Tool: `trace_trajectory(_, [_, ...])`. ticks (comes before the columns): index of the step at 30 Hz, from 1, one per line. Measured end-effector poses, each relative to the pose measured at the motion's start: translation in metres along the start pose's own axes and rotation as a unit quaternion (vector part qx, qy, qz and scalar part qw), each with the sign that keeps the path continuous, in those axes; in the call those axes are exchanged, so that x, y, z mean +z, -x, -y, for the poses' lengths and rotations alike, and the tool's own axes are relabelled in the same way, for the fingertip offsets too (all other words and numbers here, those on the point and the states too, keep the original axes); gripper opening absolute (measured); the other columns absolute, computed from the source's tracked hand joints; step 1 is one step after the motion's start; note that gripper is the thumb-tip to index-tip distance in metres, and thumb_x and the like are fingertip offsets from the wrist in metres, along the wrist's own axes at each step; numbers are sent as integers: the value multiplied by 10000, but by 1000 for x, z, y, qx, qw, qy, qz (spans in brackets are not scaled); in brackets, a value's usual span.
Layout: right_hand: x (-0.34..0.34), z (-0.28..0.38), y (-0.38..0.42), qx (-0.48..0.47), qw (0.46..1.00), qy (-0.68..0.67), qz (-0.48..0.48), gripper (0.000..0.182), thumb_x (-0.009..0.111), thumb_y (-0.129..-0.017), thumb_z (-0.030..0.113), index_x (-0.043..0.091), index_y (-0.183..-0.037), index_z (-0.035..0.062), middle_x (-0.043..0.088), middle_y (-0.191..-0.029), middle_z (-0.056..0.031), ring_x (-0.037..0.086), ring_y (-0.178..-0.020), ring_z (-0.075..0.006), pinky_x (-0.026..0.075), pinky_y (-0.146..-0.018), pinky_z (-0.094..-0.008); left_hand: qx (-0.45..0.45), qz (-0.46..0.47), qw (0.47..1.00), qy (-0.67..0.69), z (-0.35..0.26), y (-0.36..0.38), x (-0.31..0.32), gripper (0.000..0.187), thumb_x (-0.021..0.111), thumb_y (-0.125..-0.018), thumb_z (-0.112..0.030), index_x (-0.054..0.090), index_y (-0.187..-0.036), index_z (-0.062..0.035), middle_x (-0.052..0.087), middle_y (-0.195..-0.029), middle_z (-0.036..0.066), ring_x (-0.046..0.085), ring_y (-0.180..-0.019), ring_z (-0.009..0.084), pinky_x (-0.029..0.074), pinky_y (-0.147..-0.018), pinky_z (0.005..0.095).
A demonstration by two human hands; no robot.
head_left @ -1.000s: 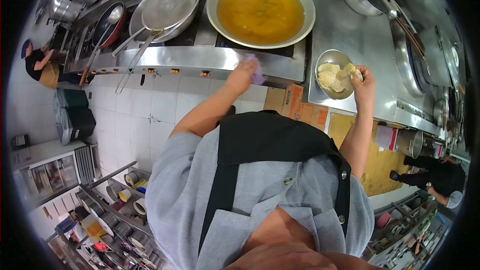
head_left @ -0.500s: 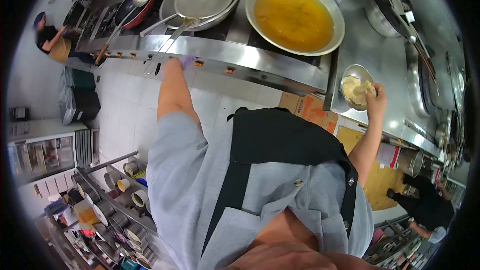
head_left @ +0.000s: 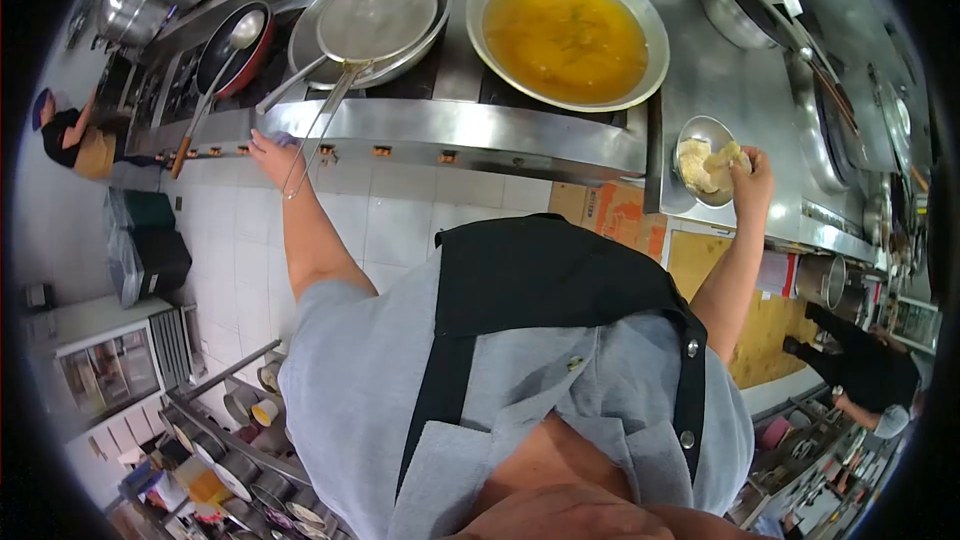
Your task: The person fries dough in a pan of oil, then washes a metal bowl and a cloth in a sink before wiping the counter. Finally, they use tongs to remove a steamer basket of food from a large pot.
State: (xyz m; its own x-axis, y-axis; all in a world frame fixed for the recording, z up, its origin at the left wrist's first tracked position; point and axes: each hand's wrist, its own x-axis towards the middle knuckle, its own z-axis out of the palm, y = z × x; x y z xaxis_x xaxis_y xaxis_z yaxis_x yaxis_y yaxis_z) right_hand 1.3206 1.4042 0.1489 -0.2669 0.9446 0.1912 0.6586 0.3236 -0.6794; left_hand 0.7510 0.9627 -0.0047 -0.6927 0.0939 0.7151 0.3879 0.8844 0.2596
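Observation:
My right hand [head_left: 753, 183] pinches a pale, batter-coated piece of food [head_left: 722, 160] over a small metal bowl [head_left: 708, 202]. Inside that bowl lies a lumpy, pale yellow mixture [head_left: 694, 166]. At the stove's front edge, my left hand [head_left: 274, 160] is closed on a bunched purple cloth [head_left: 285, 139], only a bit of which shows. The handles of two strainers [head_left: 378, 24] reach out close to this hand. A wide pan of golden oil [head_left: 565, 40] stands on the stove between my hands, with bits floating in the oil.
The strainers rest on a metal pan [head_left: 436, 35]. Left of them is a red-sided frying pan [head_left: 243, 73] with a ladle [head_left: 247, 30]. More pans [head_left: 738, 12] line the right counter. One person [head_left: 80, 140] stands far left, another [head_left: 868, 370] at lower right.
My left hand has moved left along the stove's front edge, with the purple cloth now less visible. My right hand stays at the bowl with the coated piece. The view has shifted slightly.

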Motion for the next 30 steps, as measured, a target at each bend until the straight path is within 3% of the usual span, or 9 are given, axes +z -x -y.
trace_trajectory(2, [4, -2, -2, -14, 1000, 0, -10, 234, 582, -718, 25, 568, -950, -2, 614, -892, -131, 591, -832, -228, 451, -766, -312, 0, 45, 997, 67, -32, -4, 9, 470, 540, -713, -43, 449, -1169, 23, 444, -1210, 265, 440, -1100, 420, 347, -962, 434])
trace_trajectory(5, [7, 5, -1, -23, 999, 12, -30, 231, 594, -703, 12, 574, -933, 2, 618, -863, -126, 599, -814, -229, 456, -754, -314, 12, 267, 958, 105, -31, 21, 74, 477, 543, -710, -57, 470, -1171, 42, 442, -1224, 279, 391, -1158, 434, 307, -1004, 434])
trace_trajectory(11, [0, 12, 1, -6, 999, -23, -41, 223, 597, -702, 21, 569, -923, 3, 617, -851, -125, 597, -797, -225, 461, -733, -311, 144, 211, 961, 109, -22, 33, 139, 330, 566, -770, -133, 546, -1070, 2, 552, -1066, 245, 515, -1005, 396, 387, -883, 424])
trace_trajectory(15, [2, 19, 3, 12, 999, -13, -40, 238, 590, -696, 30, 564, -932, 10, 613, -835, -131, 597, -785, -244, 460, -732, -319, 206, 257, 940, 88, -45, 5, 89, 383, 604, -735, -209, 556, -1072, -33, 560, -1053, 201, 466, -1066, 382, 371, -910, 406])
trace_trajectory(17, [3, 16, 2, 11, 999, -11, -40, 239, 590, -691, 29, 570, -928, 4, 617, -839, -137, 602, -795, -247, 459, -732, -318, 150, 324, 934, 14, -41, 5, 107, 495, 624, -731, -270, 499, -1152, -40, 448, -1230, 174, 337, -1194, 380, 274, -972, 523])
trace_trajectory(19, [2, 18, 3, 7, 999, -19, -46, 237, 592, -688, 28, 575, -924, 1, 620, -850, -145, 604, -804, -250, 459, -734, -318, 61, 383, 916, -101, -101, -5, 33, 592, 621, -743, -287, 422, -1244, -42, 339, -1359, 176, 218, -1294, 379, 178, -1001, 627])
trace_trajectory(22, [0, 18, 3, 21, 999, -26, -43, 234, 595, -686, 21, 584, -920, 7, 627, -861, -151, 608, -811, -254, 460, -737, -318, 59, 164, 983, -53, -105, 28, 43, 638, 647, -714, -368, 424, -1247, -96, 315, -1374, 134, 212, -1296, 363, 153, -951, 681])
trace_trajectory(26, [3, 13, -1, 19, 999, -19, -38, 227, 602, -696, 28, 585, -922, 15, 630, -865, -149, 608, -806, -259, 460, -734, -318, 58, 233, 970, -27, -130, 80, 23, 839, 588, -745, -510, 233, -1371, -79, 93, -1456, 197, 8, -1340, 408, 65, -975, 677])
trace_trajectory(30, [3, 12, -4, 15, 999, -9, -40, 226, 603, -699, 36, 585, -923, 19, 628, -876, -146, 606, -819, -269, 459, -739, -322, -34, 471, 877, -94, -144, 72, 12, 1097, 561, -637, -714, 77, -1420, -116, -75, -1445, 255, -126, -1317, 450, 1, -970, 680])
